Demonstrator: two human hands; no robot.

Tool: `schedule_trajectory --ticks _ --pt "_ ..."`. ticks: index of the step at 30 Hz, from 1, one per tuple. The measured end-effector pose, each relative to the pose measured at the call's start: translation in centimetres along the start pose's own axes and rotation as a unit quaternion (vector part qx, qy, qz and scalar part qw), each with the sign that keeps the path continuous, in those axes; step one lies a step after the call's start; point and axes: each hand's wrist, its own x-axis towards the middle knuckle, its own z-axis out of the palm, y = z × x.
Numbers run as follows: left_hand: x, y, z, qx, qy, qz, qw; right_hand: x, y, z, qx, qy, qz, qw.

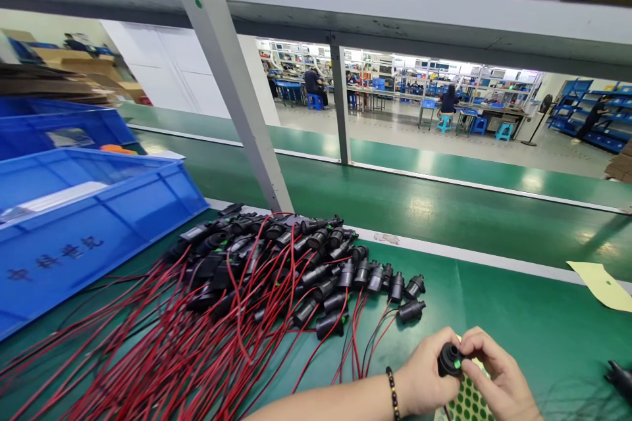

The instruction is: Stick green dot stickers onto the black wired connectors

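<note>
My left hand [427,371], with a bead bracelet on the wrist, pinches a small round black connector [449,361] at the bottom right. My right hand [496,375] meets it from the right, thumb and fingers closed on the same connector, where a green dot shows. Under both hands lies a sheet of green dot stickers [467,404]. To the left, a big heap of black connectors with red and black wires [257,289] covers the green mat [518,316].
Blue plastic bins [74,223] stand at the left. A slanted grey frame post [232,92] rises behind the heap. A yellow paper [602,284] lies at the right edge, a black part [621,378] at the lower right. Across a green aisle, people sit at workbenches.
</note>
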Motion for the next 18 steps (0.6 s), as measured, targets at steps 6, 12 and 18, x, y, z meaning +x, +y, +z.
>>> schedule_trajectory --ticks 6,12,18 --pt "0.1 0.0 0.0 -0.016 0.004 -0.001 1.000 0.0 -0.6 -0.1 -0.050 -0.007 -0.040 0.998" --pt "0.3 0.1 -0.3 -0.067 0.000 -0.015 0.998 0.5 -1.2 -0.4 -0.174 -0.046 -0.165 0.970" --pt "0.3 -0.5 -0.1 -0.069 0.014 -0.025 0.997 0.7 -1.0 -0.5 -0.249 -0.070 -0.224 0.940"
